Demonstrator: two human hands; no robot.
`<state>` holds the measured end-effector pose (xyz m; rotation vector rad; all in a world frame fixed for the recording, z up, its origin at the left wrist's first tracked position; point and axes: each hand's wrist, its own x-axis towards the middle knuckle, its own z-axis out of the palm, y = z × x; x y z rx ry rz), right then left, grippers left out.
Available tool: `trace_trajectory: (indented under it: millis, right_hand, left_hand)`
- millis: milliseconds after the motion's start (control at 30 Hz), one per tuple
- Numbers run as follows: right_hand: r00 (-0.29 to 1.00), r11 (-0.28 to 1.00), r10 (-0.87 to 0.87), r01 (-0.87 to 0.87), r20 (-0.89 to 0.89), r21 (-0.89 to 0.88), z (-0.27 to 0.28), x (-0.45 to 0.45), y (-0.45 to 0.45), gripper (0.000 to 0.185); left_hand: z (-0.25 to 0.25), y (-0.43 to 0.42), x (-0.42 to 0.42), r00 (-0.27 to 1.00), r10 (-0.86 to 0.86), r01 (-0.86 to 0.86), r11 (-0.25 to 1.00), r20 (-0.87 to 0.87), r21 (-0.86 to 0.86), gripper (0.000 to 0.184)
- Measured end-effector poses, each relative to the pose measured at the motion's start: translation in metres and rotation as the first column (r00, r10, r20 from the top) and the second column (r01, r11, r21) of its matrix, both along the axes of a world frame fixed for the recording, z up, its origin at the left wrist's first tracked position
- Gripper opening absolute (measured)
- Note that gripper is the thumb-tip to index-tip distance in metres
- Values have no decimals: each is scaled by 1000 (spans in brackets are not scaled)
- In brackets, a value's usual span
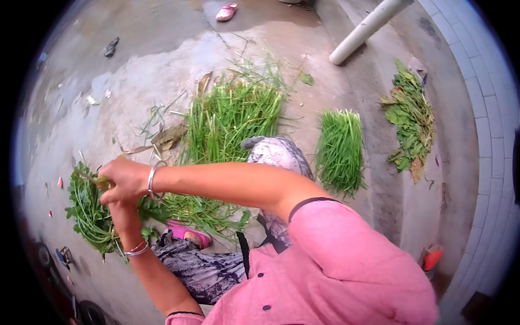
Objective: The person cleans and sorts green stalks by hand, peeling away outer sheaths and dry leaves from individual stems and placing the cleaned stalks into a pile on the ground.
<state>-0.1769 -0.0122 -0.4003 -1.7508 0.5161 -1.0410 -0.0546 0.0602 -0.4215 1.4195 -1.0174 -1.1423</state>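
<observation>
My two hands meet at the left, above a heap of leafy greens (89, 216) with pale stems on the ground. My right hand (127, 176), a silver bangle at its wrist, is closed around the stem ends of some greens (86, 176), which poke out past its fingers. Just below it and touching it, my left hand (124, 214) is closed on the same greens; its fingers are partly hidden. Dark green leaves stick out to the right of my left hand. Loose grassy stalks (197, 211) lie under my right forearm.
A wide pile of long green stalks (235, 116) lies ahead, with a neat bundle (341, 149) to its right. Wilted leaves (409, 116) lie on the step. A pale pole (368, 32) slants in at the top. A pink clog (226, 12) lies far ahead.
</observation>
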Motion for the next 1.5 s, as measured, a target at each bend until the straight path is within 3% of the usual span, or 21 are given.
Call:
trace_trajectory:
  millis: [100,167,200,233,267,300,333,367,433,500,700,867,1000,1067,1200,1267,1333,1367,1400,1433,1500]
  right_hand:
    - [996,990,-86,85,0,108,0,0,0,27]
    - [997,979,-69,71,-20,190,5,-7,-2,28]
    - [989,987,-38,60,-145,151,6,-8,-7,29]
    - [990,981,26,2,-141,193,5,-10,-12,31]
    - [989,923,103,-54,-110,381,23,-22,-9,31]
    - [982,855,172,-110,-77,507,16,-22,-15,33]
    - [988,748,132,-148,74,646,21,-25,-13,33]
    - [993,770,121,-92,-4,631,16,-28,-21,31]
    - [989,689,141,-128,40,713,22,-35,-24,27]
    - [981,643,170,-184,96,743,21,-34,-21,26]
    - [984,612,147,-174,105,772,17,-28,-16,26]
    - [990,778,43,53,-138,626,12,-21,-10,24]
    - [992,845,22,46,-120,533,0,-21,-16,22]
    - [988,928,26,33,-153,372,0,-23,-18,18]
    - [972,896,-86,170,-217,409,28,-29,-19,13]
    - [974,739,-223,149,30,657,33,-41,-35,14]
    - [912,698,-287,-11,294,716,29,-57,-51,15]
    - [870,699,-295,-85,394,710,26,-64,-57,15]
    - [869,713,-259,-123,421,691,27,-67,-56,16]
    - [869,714,-258,-123,422,689,27,-65,-52,16]
    - [956,778,-179,-8,234,629,27,-55,-40,15]
  left_hand:
    - [0,2,-7,997,-23,21,999,71,35,22]
    - [6,-1,-13,989,-128,126,992,-79,-22,21]
    - [18,-1,-20,981,-126,125,992,-145,-16,13]
    - [20,-2,-18,968,-141,137,990,-206,-33,19]
    - [20,-5,-13,945,-190,175,981,-267,-80,27]
    - [35,-5,-19,953,-154,157,988,-261,-9,31]
    - [34,-5,-16,907,-158,165,986,-390,-15,31]
    - [30,-5,-10,842,-167,177,984,-513,-29,31]
    - [33,-2,-7,787,-111,158,987,-608,25,29]
    - [23,-2,-4,784,-108,158,987,-611,28,26]
    - [17,-3,1,746,-16,52,998,-665,34,15]
    - [16,-2,2,802,-6,-10,1000,-597,-23,10]
    - [16,-4,2,798,41,-35,999,-601,22,8]
    - [15,-4,5,795,39,-23,999,-606,34,9]
    - [11,-3,9,737,-13,55,998,-676,41,11]
    - [12,-3,7,700,-18,68,997,-714,41,13]
    - [13,-3,6,662,-22,77,996,-750,39,15]
    - [13,-3,6,578,-39,98,995,-815,22,17]
    - [14,-3,7,487,-56,118,993,-872,2,18]
    - [13,-3,9,488,-58,119,993,-871,0,18]
    - [11,-4,15,343,-109,131,989,-933,-67,21]
